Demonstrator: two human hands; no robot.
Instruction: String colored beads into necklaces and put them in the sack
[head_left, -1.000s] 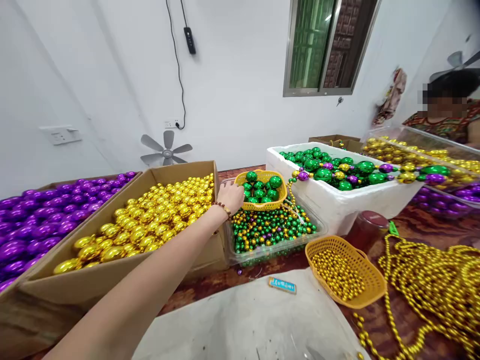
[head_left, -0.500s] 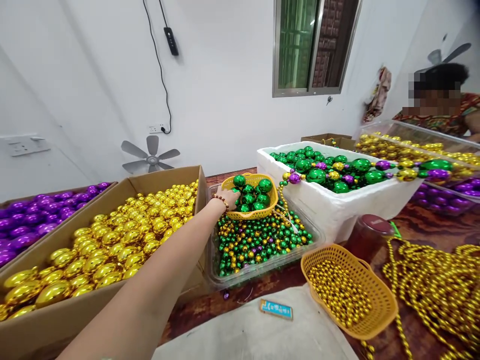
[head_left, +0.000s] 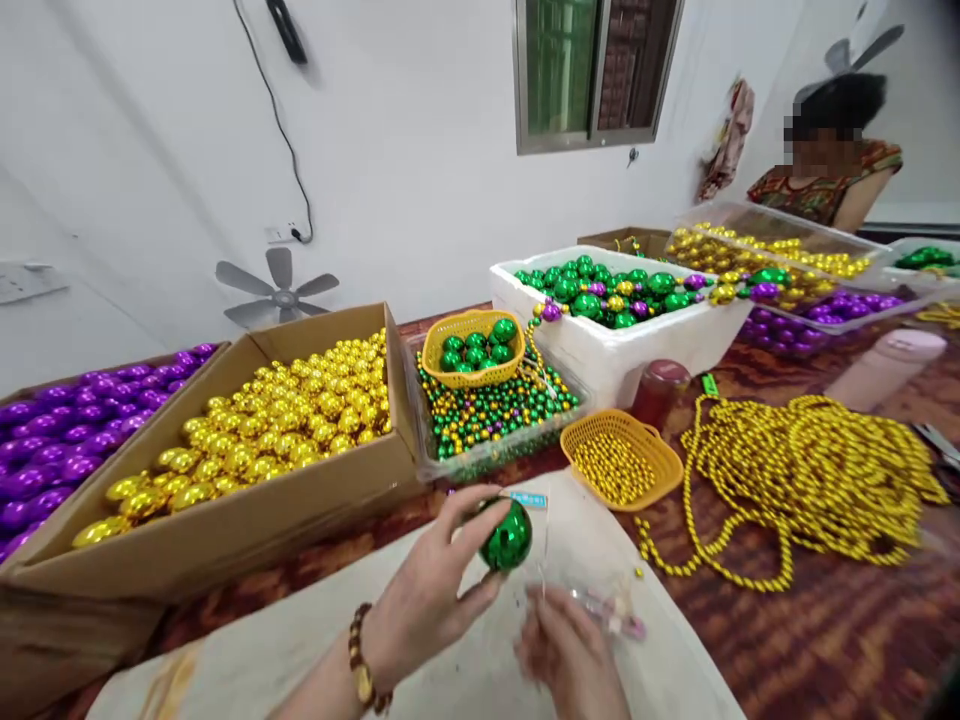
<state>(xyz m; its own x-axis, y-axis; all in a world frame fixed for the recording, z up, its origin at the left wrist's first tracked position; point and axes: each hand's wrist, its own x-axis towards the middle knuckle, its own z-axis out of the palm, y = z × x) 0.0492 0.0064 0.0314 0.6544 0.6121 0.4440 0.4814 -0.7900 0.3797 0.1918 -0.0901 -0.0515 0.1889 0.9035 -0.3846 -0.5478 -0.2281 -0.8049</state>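
My left hand [head_left: 442,575], with a beaded bracelet at the wrist, grips a large shiny green ball [head_left: 508,536] between thumb and fingers, above the pale sheet [head_left: 315,640]. Close by on the right, my right hand [head_left: 562,650] is blurred, its fingers pinched together. From its fingertips rises a thin pale strand [head_left: 547,535]; thread or wire, I cannot tell. Behind the green ball lies a small blue label [head_left: 529,499]. A clear, pinkish slim item [head_left: 611,612] rests beside my right hand, too smeared to name. Farther back, a yellow basket [head_left: 431,372] holds several green balls.
A carton [head_left: 300,490] of gold balls stands left, with purple balls [head_left: 67,450] beyond. Small mixed beads fill a clear tray [head_left: 480,462]. A white foam box [head_left: 622,350], a basket of gold beads [head_left: 667,465], gold bead strings [head_left: 817,480] and a person [head_left: 832,180] are right.
My left hand has come back from the yellow basket with a green ball. My right hand has come into view with the thin strand. The view has tilted down and turned right.
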